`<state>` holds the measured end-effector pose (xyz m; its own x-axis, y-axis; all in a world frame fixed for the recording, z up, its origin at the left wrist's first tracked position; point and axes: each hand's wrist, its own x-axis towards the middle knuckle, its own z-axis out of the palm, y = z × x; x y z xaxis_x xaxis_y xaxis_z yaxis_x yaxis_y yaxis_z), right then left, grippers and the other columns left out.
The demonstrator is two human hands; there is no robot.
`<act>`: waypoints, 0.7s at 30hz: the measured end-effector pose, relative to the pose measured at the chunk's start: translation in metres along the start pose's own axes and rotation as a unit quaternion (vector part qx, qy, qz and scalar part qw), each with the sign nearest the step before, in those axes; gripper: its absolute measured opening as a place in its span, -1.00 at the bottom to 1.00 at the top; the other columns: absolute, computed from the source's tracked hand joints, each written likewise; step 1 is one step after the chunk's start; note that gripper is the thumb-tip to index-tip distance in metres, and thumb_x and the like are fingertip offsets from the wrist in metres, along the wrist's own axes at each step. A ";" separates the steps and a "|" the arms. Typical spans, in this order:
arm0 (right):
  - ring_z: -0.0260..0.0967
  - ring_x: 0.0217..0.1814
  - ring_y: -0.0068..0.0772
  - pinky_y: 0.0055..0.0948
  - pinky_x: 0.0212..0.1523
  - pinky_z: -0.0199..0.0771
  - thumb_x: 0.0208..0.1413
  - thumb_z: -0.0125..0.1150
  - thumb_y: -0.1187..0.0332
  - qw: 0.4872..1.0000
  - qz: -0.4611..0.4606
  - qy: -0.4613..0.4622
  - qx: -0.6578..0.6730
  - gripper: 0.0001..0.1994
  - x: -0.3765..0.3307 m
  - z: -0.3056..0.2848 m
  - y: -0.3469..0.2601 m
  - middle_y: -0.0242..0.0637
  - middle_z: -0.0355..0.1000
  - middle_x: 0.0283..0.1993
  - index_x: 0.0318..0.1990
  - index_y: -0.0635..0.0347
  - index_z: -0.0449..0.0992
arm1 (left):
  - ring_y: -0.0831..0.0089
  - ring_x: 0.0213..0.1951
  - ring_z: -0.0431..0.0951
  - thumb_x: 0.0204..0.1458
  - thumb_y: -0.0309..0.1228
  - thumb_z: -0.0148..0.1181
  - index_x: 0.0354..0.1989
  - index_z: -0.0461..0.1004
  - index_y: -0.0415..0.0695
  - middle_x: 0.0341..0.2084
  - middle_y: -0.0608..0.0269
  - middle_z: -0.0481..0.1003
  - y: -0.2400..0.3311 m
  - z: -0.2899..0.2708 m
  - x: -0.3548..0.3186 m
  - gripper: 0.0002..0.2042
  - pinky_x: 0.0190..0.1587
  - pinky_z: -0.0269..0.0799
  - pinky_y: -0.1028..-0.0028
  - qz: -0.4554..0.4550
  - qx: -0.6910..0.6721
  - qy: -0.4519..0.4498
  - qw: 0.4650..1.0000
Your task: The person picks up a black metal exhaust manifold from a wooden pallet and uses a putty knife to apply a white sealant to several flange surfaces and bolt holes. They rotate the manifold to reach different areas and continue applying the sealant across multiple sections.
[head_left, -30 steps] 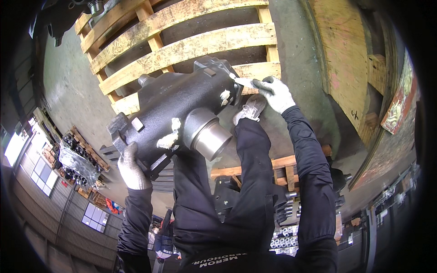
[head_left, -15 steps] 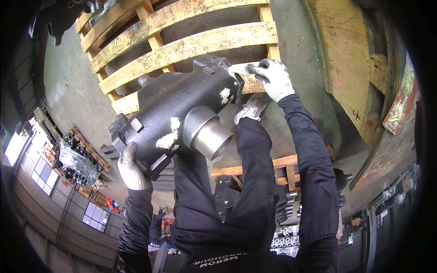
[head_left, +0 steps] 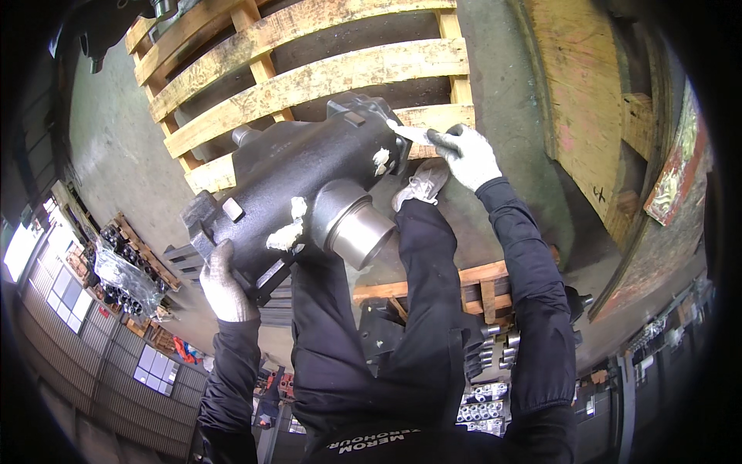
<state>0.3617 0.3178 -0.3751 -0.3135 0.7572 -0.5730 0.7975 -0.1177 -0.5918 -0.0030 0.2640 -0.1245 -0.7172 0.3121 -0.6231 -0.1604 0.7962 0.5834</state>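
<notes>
A large black metal casting [head_left: 286, 166] lies tilted across the near edge of a wooden pallet, with a bare machined pipe end [head_left: 363, 236] toward me. Pale putty patches [head_left: 287, 236] stick to its side, and a smaller one sits near its far right end. My gloved left hand [head_left: 226, 288] grips the casting's left end, the thumb up on its corner. In my gloved right hand [head_left: 468, 156] is a putty knife [head_left: 413, 134], pinched between thumb and fingers. Its pale-smeared tip is at the casting's far right end; whether it touches is hard to tell.
The slatted pallet [head_left: 332, 81] spreads out ahead on the concrete floor. Plywood sheets [head_left: 580, 100] stand at the right. My shoe [head_left: 421, 184] is beside the pallet's near edge. Behind me, metal parts [head_left: 483, 410] stand in rows; plastic-wrapped parts [head_left: 127, 271] are at the left.
My right hand has moved slightly down and toward me, and the putty knife is now angled more steeply. The left hand stays on the casting, which has not visibly moved.
</notes>
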 end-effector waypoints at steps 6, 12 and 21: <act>0.49 -0.06 -0.16 -0.32 -0.01 0.47 0.25 0.26 0.31 0.992 0.044 0.019 0.117 -0.65 0.002 0.020 -0.004 -0.21 0.49 -0.10 0.18 -0.23 0.59 | 0.53 -0.47 0.52 0.14 -0.34 0.20 -0.13 0.51 -0.23 -0.35 0.24 0.57 0.000 0.005 0.001 -0.77 -0.46 0.40 0.57 0.011 -0.023 0.004 1.000; 0.49 -0.04 -0.10 -0.26 -0.01 0.48 0.24 0.28 0.26 0.989 0.051 0.006 0.136 -0.70 0.001 0.028 -0.001 -0.16 0.49 -0.09 0.13 -0.19 0.62 | 0.60 -0.61 0.42 0.15 -0.34 0.21 -0.25 0.51 -0.16 -0.54 0.38 0.46 0.003 0.009 -0.002 -0.85 -0.57 0.32 0.58 0.010 -0.007 0.028 1.000; 0.50 0.02 -0.16 -0.33 0.05 0.47 0.27 0.24 0.25 0.986 0.075 -0.008 0.147 -0.65 -0.014 0.021 0.012 -0.19 0.49 -0.02 0.19 -0.31 0.58 | 0.55 -0.52 0.48 0.15 -0.34 0.20 -0.23 0.51 -0.20 -0.48 0.33 0.49 0.002 0.009 -0.001 -0.83 -0.46 0.41 0.53 0.025 -0.012 0.028 0.999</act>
<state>0.3652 0.2925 -0.3859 -0.2146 0.7069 -0.6740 0.6524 -0.4098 -0.6376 0.0041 0.2703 -0.1273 -0.7618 0.3215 -0.5624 -0.1389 0.7669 0.6265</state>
